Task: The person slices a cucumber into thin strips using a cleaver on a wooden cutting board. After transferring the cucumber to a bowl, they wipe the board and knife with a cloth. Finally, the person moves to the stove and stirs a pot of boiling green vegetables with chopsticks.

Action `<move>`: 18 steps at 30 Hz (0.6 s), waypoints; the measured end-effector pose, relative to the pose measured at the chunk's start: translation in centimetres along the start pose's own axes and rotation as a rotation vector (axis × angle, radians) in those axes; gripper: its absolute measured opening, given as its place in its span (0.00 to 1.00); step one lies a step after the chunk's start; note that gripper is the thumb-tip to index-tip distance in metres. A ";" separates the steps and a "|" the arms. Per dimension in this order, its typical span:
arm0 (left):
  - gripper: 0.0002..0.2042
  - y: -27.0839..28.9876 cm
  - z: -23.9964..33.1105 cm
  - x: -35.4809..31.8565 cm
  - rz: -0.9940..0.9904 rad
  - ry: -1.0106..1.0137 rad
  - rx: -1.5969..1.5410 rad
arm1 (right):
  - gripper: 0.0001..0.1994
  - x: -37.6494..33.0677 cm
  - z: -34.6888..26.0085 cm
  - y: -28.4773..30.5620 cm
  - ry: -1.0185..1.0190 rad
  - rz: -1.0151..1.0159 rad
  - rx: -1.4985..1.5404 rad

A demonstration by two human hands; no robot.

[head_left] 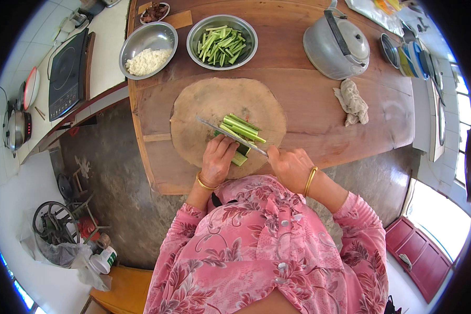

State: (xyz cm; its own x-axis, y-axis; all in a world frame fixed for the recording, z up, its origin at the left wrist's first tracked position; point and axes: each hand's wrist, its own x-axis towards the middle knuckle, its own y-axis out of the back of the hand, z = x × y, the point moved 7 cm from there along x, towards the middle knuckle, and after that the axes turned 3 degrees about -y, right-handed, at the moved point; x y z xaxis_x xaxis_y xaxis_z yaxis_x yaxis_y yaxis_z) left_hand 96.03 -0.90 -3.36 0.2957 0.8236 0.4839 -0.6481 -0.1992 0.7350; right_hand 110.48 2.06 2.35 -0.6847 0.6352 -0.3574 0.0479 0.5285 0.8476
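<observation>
Green strips (240,127) lie beyond the knife (230,135) from the left grip (217,161).

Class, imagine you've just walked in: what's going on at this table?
A person's right hand holds a knife slanting over a round wooden board, its blade among cut green vegetable pieces. The left hand is beside the nearer pieces, close to the blade. Past the board, one metal bowl holds green sticks; another holds something white and crumbly.
</observation>
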 end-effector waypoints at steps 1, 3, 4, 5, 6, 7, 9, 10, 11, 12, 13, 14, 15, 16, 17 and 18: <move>0.13 0.0 -0.1 -0.1 0.008 0.002 0.003 | 0.09 -0.1 -0.3 0.2 -0.005 -0.011 -0.016; 0.13 0.0 0.0 0.0 -0.001 0.004 -0.013 | 0.11 0.7 -0.3 0.0 -0.027 -0.090 -0.030; 0.13 -0.1 0.0 0.0 -0.005 0.005 -0.021 | 0.12 1.1 -0.5 -0.2 -0.037 -0.130 -0.037; 0.13 -0.1 0.1 0.0 -0.012 0.006 -0.026 | 0.12 1.3 -0.7 -0.6 -0.028 -0.085 -0.031; 0.13 -0.2 0.1 -0.1 -0.020 0.005 -0.026 | 0.12 1.7 -0.7 -1.6 -0.017 -0.036 -0.025; 0.13 -0.3 0.1 -0.1 -0.028 0.004 -0.027 | 0.11 1.9 -0.7 -2.1 -0.005 0.013 -0.019; 0.12 -0.1 0.1 0.0 -0.007 0.004 -0.020 | 0.10 1.3 0.0 -1.7 0.033 0.086 0.047; 0.12 0.0 0.1 0.0 0.003 0.004 -0.018 | 0.09 1.0 0.3 -1.3 0.052 0.122 0.081; 0.12 0.0 0.1 -0.2 0.016 0.003 -0.016 | 0.09 0.7 0.4 -1.2 0.043 0.099 0.069; 0.12 0.0 0.1 -0.3 0.030 0.001 -0.014 | 0.09 0.4 0.4 -1.0 0.034 0.076 0.057; 0.12 0.0 0.0 -0.5 0.043 0.000 -0.012 | 0.09 0.2 0.2 -0.6 0.026 0.052 0.045; 0.11 0.0 0.0 -0.5 0.047 0.000 -0.011 | 0.10 0.1 0.0 -0.2 -0.005 -0.036 0.009; 0.11 -0.1 0.0 -0.5 0.051 0.001 -0.009 | 0.11 0.0 -0.5 0.4 -0.035 -0.125 -0.027; 0.11 -0.1 0.0 -0.5 0.055 0.002 -0.006 | 0.12 0.0 -0.7 0.3 -0.064 -0.213 -0.064; 0.10 -0.1 -0.1 -0.5 0.052 0.003 -0.014 | 0.12 0.5 -0.9 0.1 -0.036 -0.147 -0.061; 0.10 -0.2 -0.1 -0.5 0.050 0.005 -0.021 | 0.12 1.1 -0.8 -0.6 -0.005 -0.082 -0.058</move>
State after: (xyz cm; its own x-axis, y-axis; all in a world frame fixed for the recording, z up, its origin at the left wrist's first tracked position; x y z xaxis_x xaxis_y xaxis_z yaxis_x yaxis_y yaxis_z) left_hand 95.94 -1.26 -3.82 0.2593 0.8155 0.5175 -0.6765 -0.2290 0.7000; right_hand 109.13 1.94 1.74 -0.6812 0.5938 -0.4282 -0.0503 0.5456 0.8365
